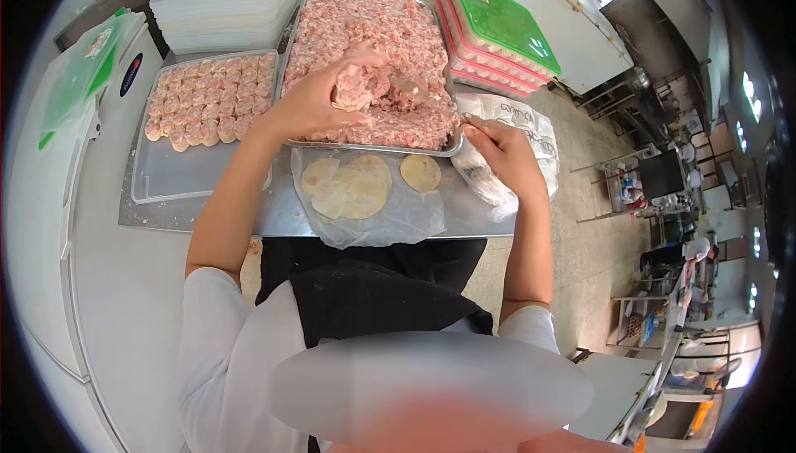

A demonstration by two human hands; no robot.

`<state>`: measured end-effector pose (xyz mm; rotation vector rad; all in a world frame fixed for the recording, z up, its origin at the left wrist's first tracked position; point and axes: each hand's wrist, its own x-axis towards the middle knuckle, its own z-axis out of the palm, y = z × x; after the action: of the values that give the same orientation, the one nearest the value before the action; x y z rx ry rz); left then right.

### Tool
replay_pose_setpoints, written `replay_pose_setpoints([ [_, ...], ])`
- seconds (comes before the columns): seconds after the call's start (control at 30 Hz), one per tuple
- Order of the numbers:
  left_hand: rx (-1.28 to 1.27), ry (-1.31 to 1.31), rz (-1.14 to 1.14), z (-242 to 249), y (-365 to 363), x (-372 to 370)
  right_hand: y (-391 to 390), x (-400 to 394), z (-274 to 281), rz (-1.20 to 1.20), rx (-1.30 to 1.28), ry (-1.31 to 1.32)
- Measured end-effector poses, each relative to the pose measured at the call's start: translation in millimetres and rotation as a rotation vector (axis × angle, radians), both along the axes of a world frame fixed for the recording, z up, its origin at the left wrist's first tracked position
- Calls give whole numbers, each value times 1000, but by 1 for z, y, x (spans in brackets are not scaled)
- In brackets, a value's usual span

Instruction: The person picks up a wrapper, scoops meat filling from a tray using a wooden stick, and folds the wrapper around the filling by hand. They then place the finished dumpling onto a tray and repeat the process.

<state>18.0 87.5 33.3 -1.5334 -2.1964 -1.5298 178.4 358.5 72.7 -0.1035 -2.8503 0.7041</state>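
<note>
Over the large metal tray [373, 148] of pink minced meat, my left hand [319, 100] is curled around a meat-filled dumpling [352, 92], its pale wrapper partly hidden by the fingers. My right hand [502, 150] is closed in a pinch at the tray's right front corner; what it grips, if anything, is hidden. In front of the tray, several round dough wrappers [356, 187] overlap on a crumpled plastic sheet [381, 225]. One wrapper [420, 172] lies apart on the right. Left of the meat, finished dumplings [211, 96] stand in rows in a clear plastic tray [162, 175].
Stacked white plastic trays [228, 5] stand at the back left. Filled pink trays under a green lid [506, 21] are at the back right. A plastic-wrapped package [535, 133] sits beside the meat tray. A white appliance [104, 287] borders the left side.
</note>
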Motion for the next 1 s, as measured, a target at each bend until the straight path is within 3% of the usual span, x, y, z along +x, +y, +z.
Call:
replay_pose_setpoints([
  [0.07,-138,-103,-36,11,5,1,-22,0,7,133,-253,-82],
  [0.1,-280,-210,-81,12,7,0,-24,-10,-17,259,-197,46],
  [0.2,-372,-123,-120,4,8,-12,-14,-21,-31,288,-216,-76],
  [0.23,-371,-123,-116,-7,7,-14,-12,-23,-19,296,-63,26],
  [0.27,-315,-149,-10,-23,7,-16,-15,-20,-10,301,-65,28],
  [0.33,-257,-171,107,-27,5,-19,-36,-9,13,86,209,69],
  [0.43,-272,-370,-10,-18,13,-21,-30,-25,-42,209,95,165],
  [0.5,-542,-143,45,-15,19,-27,-15,-31,-70,235,41,255],
  [0.53,-537,-144,55,-24,16,-23,-6,-31,-65,245,45,257],
  [0.6,-134,-9,271,-47,5,-13,13,-22,-59,-29,338,-209],
  [0.67,-162,-85,184,-28,1,-15,17,-13,-37,-17,336,-204],
  [0.77,-133,-98,50,-12,5,-13,6,-4,-2,100,-118,48],
  [0.8,-88,-34,4,-8,7,-12,-1,-7,-5,101,-117,51],
  [0.87,-171,-80,-83,3,10,-12,-20,-15,-21,358,-84,191],
  [0.93,-255,-135,-177,0,11,-13,-22,-21,-30,331,-158,48],
  [1.0,-325,34,29,-10,9,-16,-7,-28,-19,299,-10,30],
])
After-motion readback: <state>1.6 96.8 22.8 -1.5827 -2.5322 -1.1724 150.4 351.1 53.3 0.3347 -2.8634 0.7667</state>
